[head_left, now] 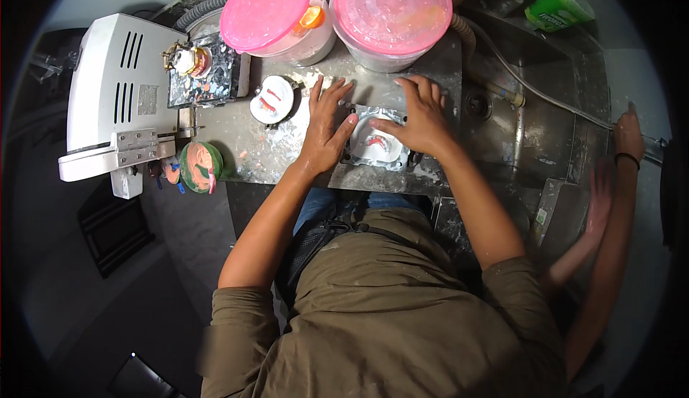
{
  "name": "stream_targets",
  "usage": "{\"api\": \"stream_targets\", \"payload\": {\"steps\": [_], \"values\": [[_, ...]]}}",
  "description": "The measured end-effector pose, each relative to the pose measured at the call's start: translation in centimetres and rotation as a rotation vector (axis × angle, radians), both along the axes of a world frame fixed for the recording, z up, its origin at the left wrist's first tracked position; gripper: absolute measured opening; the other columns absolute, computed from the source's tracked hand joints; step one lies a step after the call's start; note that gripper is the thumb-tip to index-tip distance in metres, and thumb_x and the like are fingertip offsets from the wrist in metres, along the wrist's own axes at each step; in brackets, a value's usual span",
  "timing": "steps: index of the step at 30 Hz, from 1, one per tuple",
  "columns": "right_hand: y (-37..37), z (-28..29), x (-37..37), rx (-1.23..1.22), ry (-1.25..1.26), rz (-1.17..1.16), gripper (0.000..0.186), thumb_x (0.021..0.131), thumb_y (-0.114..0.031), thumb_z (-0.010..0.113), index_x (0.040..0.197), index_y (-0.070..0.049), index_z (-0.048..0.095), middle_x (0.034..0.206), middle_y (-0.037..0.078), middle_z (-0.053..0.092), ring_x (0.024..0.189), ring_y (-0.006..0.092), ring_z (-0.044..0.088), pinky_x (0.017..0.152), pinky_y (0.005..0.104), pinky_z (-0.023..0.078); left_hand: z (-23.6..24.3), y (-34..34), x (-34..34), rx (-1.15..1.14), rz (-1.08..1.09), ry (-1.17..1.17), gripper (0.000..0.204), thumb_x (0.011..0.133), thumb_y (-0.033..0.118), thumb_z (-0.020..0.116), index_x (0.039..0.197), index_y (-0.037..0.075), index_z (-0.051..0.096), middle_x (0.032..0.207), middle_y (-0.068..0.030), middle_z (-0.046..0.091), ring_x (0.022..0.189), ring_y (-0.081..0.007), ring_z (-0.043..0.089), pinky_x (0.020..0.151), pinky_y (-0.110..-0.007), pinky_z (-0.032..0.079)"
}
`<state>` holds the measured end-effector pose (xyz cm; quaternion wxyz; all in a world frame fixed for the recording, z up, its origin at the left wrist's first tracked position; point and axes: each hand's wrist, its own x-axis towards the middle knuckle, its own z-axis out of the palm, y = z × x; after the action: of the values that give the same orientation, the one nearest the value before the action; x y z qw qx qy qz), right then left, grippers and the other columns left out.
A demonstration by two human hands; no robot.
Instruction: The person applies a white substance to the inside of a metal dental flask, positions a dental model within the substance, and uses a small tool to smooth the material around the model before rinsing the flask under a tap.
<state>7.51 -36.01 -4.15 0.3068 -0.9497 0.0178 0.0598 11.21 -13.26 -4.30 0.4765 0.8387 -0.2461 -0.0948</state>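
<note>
A metal flask [377, 155] filled with white plaster lies on the worktop in front of me, with a red, arch-shaped denture piece [375, 140] set in it. My left hand [326, 131] is at the flask's left side, fingers spread and thumb at its upper left edge. From the right, my right hand [425, 119] reaches over the flask with its thumb stretched above the plaster and its other fingers apart. Neither hand grips anything that I can see. Left of my hands is a second round flask part [273, 99] with white plaster and red arch-shaped pieces.
Two tubs with pink lids [264, 10] [392, 9] stand behind. At left are a white machine [118, 93], a dental model [192, 62] on a speckled block and a green bowl [188, 172] with pink material. Another person's hands [629, 134] [600, 197] are beside the sink [495, 129].
</note>
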Motion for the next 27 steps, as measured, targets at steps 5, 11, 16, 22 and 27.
{"api": "stream_targets", "payload": {"steps": [5,11,16,22,27], "values": [[-0.8,0.0,-1.2,-0.046,0.031,0.018,0.100,0.068,-0.056,0.084,0.143,-0.005,0.043,0.146,0.019,0.036,0.138,0.0399,0.030,0.111,0.0563,0.026,-0.1,-0.5,0.2,0.080,-0.008,-0.043,0.062,0.093,0.035,0.067,0.144,0.006,0.048,0.154,-0.0209,0.038,0.151,-0.0455,0.012,0.120,-0.056,0.017],[-1.2,0.6,-2.3,-0.058,0.009,-0.061,0.090,0.077,-0.053,0.080,0.145,-0.007,0.042,0.150,0.020,0.034,0.139,0.0396,0.030,0.113,0.0553,0.023,-0.7,-1.4,0.6,0.214,-0.051,-0.130,0.075,0.088,0.045,0.071,0.145,0.005,0.044,0.156,-0.0222,0.032,0.148,-0.0499,0.011,0.120,-0.061,0.013],[0.1,-1.2,-2.4,-0.176,-0.113,-0.059,0.090,0.081,-0.058,0.074,0.146,-0.006,0.040,0.155,0.024,0.026,0.146,0.0414,0.020,0.118,0.0594,0.011,-1.3,-1.5,1.0,0.256,-0.075,-0.187,0.076,0.086,0.044,0.073,0.145,0.005,0.044,0.155,-0.0223,0.033,0.147,-0.0506,0.013,0.119,-0.061,0.014],[0.5,-1.3,-5.9,-0.173,-0.026,-0.114,0.087,0.090,-0.058,0.062,0.148,0.001,0.035,0.161,0.031,0.012,0.152,0.0445,0.001,0.118,0.0647,-0.007,-1.7,0.5,0.7,0.260,-0.125,-0.194,0.075,0.087,0.041,0.073,0.145,0.003,0.044,0.155,-0.0222,0.033,0.147,-0.0509,0.013,0.119,-0.061,0.013],[1.7,0.4,-9.5,-0.194,0.030,-0.155,0.092,0.091,-0.056,0.062,0.154,-0.002,0.025,0.163,0.029,0.007,0.153,0.0419,-0.002,0.118,0.0630,-0.007,-0.8,2.5,-0.7,0.238,-0.218,-0.142,0.078,0.089,0.039,0.070,0.150,0.004,0.036,0.159,-0.0234,0.027,0.149,-0.0508,0.008,0.120,-0.061,0.009]]}}
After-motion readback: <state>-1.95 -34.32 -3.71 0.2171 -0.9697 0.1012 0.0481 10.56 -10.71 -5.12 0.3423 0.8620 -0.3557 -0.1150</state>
